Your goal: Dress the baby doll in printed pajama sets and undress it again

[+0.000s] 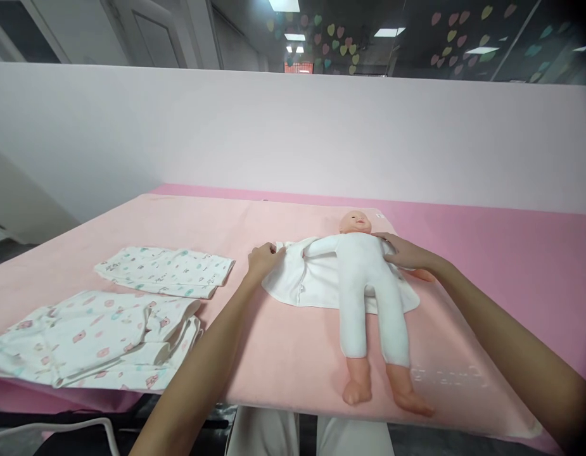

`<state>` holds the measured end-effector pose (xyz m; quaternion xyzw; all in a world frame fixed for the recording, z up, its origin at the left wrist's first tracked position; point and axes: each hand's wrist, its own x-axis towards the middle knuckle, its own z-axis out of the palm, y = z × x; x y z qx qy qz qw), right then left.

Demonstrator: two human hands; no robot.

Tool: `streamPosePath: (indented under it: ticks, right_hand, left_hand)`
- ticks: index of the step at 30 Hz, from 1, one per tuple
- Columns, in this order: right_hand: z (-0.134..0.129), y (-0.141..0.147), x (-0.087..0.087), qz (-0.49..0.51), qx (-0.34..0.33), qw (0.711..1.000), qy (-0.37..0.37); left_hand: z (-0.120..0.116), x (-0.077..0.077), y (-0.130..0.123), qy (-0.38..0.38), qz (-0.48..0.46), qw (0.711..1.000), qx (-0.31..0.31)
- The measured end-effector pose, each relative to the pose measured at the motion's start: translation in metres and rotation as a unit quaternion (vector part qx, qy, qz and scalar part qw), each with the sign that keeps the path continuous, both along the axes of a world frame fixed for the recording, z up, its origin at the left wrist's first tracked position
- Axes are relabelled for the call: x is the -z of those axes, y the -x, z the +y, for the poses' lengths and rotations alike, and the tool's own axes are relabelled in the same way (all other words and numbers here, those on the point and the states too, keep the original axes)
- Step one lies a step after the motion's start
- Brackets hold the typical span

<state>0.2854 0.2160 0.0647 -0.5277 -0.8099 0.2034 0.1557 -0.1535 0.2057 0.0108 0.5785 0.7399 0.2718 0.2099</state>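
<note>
Soft-bodied doll (362, 263), smooth-headed, lies face-up right of centre on thin white garment (316, 285), peach mat (283, 361) below. Left hand (263, 261) pinches garment's left end; right hand (407, 253), fingers parted, touches doll's shoulder.

Right of centre, the doll (360, 266) has a white body with peach-orange head and feet, over a plain white shirt (316, 288). At left, one folded cloth (164, 271) is white with small green and dark motifs; the lower-left clothes (100, 332) are white too — dotted with pink and teal. The mat (278, 361) is pale peach-pink, the table (502, 266) at right a stronger pink. Along the top, dark glass (392, 57) carries pink, yellow and green hearts (352, 49) — above a whitish wall (293, 133).
</note>
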Motion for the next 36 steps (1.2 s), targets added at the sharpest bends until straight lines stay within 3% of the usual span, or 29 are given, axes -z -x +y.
streamPosePath:
  ticks: [2, 7, 11, 16, 21, 26, 36]
  right_hand:
    - [0.001, -0.001, 0.002, -0.01, -0.042, 0.999, -0.005]
    - [0.003, 0.012, 0.016, -0.056, 0.041, 0.991, -0.112]
    - [0.001, 0.018, 0.021, -0.008, 0.031, 0.995, -0.098]
    - [0.001, 0.032, 0.015, 0.051, 0.0, 0.995, -0.083]
    - [0.004, 0.056, 0.008, 0.067, 0.002, 0.995, -0.078]
    - [0.009, 0.062, 0.016, 0.055, 0.013, 0.997, -0.058]
    - [0.008, 0.062, 0.045, -0.063, 0.011, 0.998, -0.018]
  left_hand:
    - [0.001, 0.0, 0.003, 0.006, -0.035, 0.999, 0.008]
    - [0.005, 0.002, 0.014, 0.011, -0.179, 0.983, 0.043]
    - [0.007, -0.002, 0.021, 0.023, -0.241, 0.968, 0.064]
    - [0.005, -0.009, 0.026, 0.037, -0.3, 0.949, 0.088]
    - [0.005, -0.008, 0.04, 0.037, -0.31, 0.94, 0.138]
    - [0.002, -0.009, 0.05, 0.053, -0.28, 0.935, 0.209]
    - [0.006, -0.006, 0.039, 0.02, -0.203, 0.961, 0.188]
